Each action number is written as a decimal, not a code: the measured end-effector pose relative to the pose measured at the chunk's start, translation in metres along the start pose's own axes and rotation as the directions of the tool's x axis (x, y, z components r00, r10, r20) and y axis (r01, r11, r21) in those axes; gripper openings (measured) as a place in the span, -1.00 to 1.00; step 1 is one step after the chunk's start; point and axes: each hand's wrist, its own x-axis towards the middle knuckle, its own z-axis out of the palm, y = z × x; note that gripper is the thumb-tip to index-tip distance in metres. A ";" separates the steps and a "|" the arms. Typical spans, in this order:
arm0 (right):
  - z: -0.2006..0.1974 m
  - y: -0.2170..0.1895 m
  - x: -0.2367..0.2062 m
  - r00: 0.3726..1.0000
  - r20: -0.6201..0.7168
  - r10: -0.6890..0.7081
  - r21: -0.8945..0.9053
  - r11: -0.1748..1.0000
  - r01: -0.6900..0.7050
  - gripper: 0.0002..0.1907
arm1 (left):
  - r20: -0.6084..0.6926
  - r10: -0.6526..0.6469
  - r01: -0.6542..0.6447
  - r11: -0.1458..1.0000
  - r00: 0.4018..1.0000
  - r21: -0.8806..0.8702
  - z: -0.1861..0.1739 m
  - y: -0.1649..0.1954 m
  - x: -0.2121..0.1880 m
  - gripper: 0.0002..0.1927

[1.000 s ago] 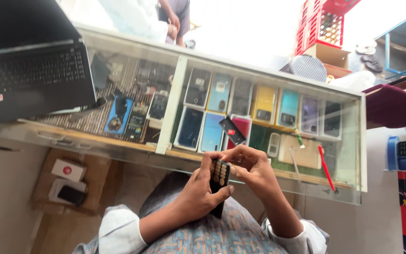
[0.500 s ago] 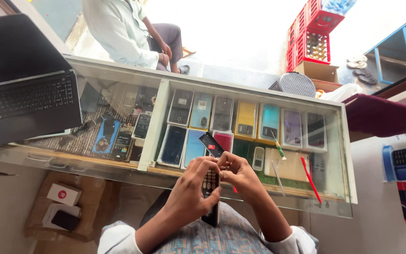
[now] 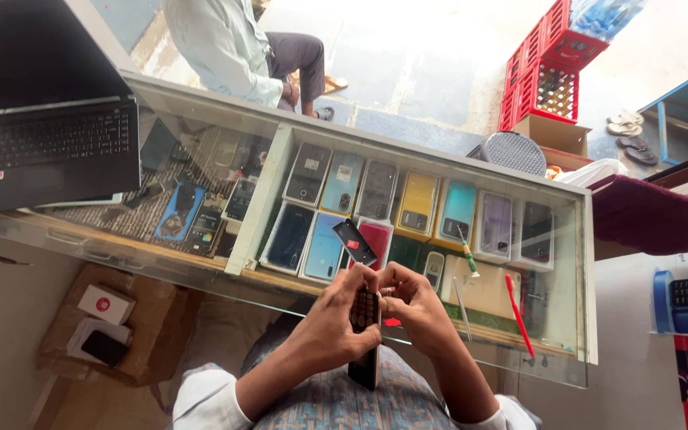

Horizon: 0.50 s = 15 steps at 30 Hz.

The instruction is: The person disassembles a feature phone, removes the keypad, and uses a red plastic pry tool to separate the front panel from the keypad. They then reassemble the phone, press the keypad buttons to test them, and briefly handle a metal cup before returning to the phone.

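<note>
**Both hands closed on a small keypad phone above the glass counter**

The fingers of the left hand [image 3: 336,326] wrap around a dark keypad phone [image 3: 365,330], gripping its body from the side, while the fingers of the right hand [image 3: 416,306] curl over its upper end, tips pressed at the top edge. The phone stands roughly upright between the two palms, just in front of the person's lap, its lower end hanging over the patterned shirt.

Compared with a moment ago the grip looks the same and the phone sits in the same place between the hands; only the view has shifted, showing more of the floor beyond. The work on the phone's top end seems to be continuing.

Just beyond the knuckles, a small black part [image 3: 355,241] lies on the glass counter [image 3: 583,318], with a green-handled screwdriver [image 3: 467,253] and a red tool [image 3: 519,314] to the right. A laptop [image 3: 53,151] sits far left.
</note>
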 end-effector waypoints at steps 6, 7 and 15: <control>-0.011 -0.002 -0.011 1.000 -0.007 0.009 0.028 1.000 -0.009 -0.69 | 0.082 -0.033 0.033 0.999 0.996 -0.005 0.012 0.004 0.010 -0.57; -0.012 -0.002 -0.013 1.000 -0.015 0.012 0.017 1.000 -0.012 -0.69 | 0.088 -0.020 0.020 1.000 0.996 -0.009 0.013 0.003 0.012 -0.59; -0.004 -0.009 -0.030 0.999 -0.041 -0.010 -0.041 0.999 0.008 -0.54 | 0.084 -0.032 0.043 0.989 0.996 -0.141 0.022 -0.006 0.024 -0.88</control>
